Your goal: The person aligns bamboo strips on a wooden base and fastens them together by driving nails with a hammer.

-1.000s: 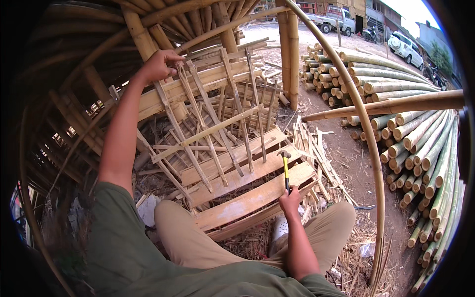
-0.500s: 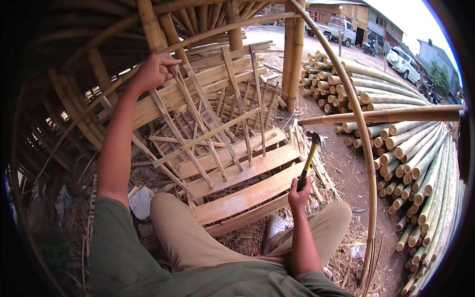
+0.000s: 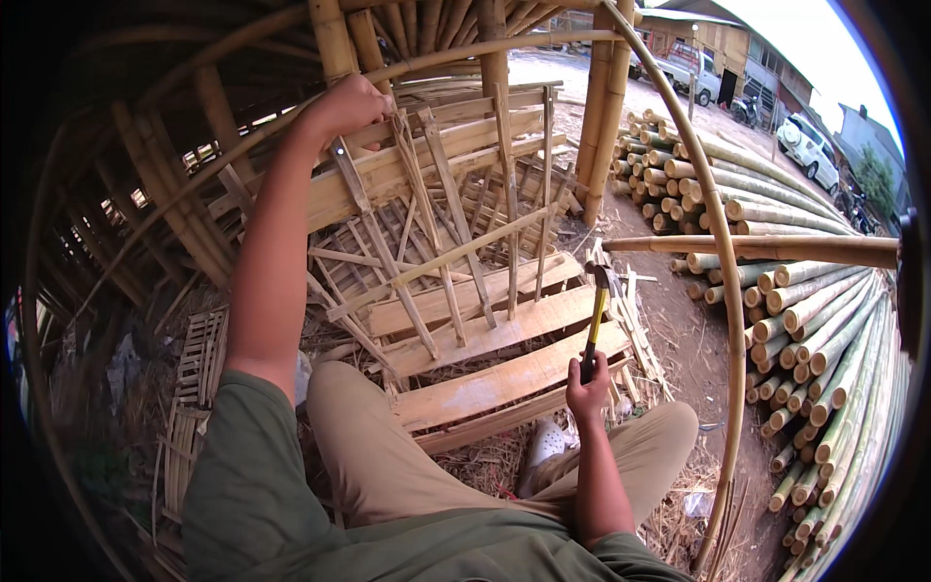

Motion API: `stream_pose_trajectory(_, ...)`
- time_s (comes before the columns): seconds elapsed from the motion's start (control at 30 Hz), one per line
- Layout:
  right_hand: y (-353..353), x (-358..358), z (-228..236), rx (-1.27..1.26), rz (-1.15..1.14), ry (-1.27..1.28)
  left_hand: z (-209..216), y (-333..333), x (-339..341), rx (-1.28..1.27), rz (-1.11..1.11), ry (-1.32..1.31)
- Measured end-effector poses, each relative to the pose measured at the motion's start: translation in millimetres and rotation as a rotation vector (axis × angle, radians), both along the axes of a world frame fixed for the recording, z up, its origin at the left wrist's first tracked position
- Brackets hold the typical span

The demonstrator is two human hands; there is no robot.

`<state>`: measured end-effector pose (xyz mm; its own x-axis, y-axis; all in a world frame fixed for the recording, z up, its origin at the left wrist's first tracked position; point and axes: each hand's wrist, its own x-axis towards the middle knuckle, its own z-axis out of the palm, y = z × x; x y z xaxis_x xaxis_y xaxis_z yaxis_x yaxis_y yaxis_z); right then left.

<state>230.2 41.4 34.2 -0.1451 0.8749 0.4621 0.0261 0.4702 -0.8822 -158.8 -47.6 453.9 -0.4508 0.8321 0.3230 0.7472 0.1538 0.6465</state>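
My left hand [image 3: 351, 107] is stretched far forward to the upper end of a frame of bamboo slats [image 3: 454, 215]. Its fingers are curled together by a thin upright slat, and what they pinch, if anything, is hidden. In my right hand [image 3: 587, 388] is a claw hammer [image 3: 596, 315] with a black and yellow handle, held head up over the near side of the workbench. The slatted frame leans on a low bench of wide bamboo planks [image 3: 490, 390], in front of my knees. One light cross strip [image 3: 446, 260] runs diagonally over the uprights.
Stacks of cut bamboo poles [image 3: 824, 339] lie to the right. A curved bamboo pole [image 3: 727, 291] rises beside the bench, and a horizontal pole [image 3: 766, 249] juts in from the right. Thick bamboo posts [image 3: 603, 116] stand behind. Slatted panels [image 3: 199, 359] lie at left; shavings litter the ground.
My view has turned a little left. My left hand's fingers, more extended before, are now curled in tighter at the frame's top. The hammer has tipped slightly more upright in my right hand.
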Motion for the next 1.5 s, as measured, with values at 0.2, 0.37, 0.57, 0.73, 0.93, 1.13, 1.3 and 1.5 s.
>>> stream_pose_trajectory(0.2,-1,3,-6,-0.016,0.007,-0.057,7,4,5,-0.219,0.080,0.107)
stream_pose_trajectory(0.37,-3,-1,-3,0.018,0.033,-0.067,-9,24,-15,0.133,-0.053,0.275)
stream_pose_trajectory(0.57,-7,-2,5,0.053,0.066,-0.008,-6,13,-8,0.127,0.040,-0.072)
stream_pose_trajectory(0.73,-7,-6,10,0.046,0.145,0.039,-7,11,17,-0.046,0.161,0.080)
stream_pose_trajectory(0.93,-7,-7,31,0.078,0.231,0.050,-2,12,25,-0.169,0.142,0.103)
stream_pose_trajectory(1.13,-4,-12,141,0.288,0.157,-0.186,6,-1,32,-0.281,-0.054,0.017)
stream_pose_trajectory(1.3,-1,-10,245,0.410,0.101,-0.346,8,-10,43,-0.259,-0.068,-0.001)
stream_pose_trajectory(1.5,15,-31,334,0.542,0.177,-0.523,9,-8,34,-0.274,-0.100,-0.033)
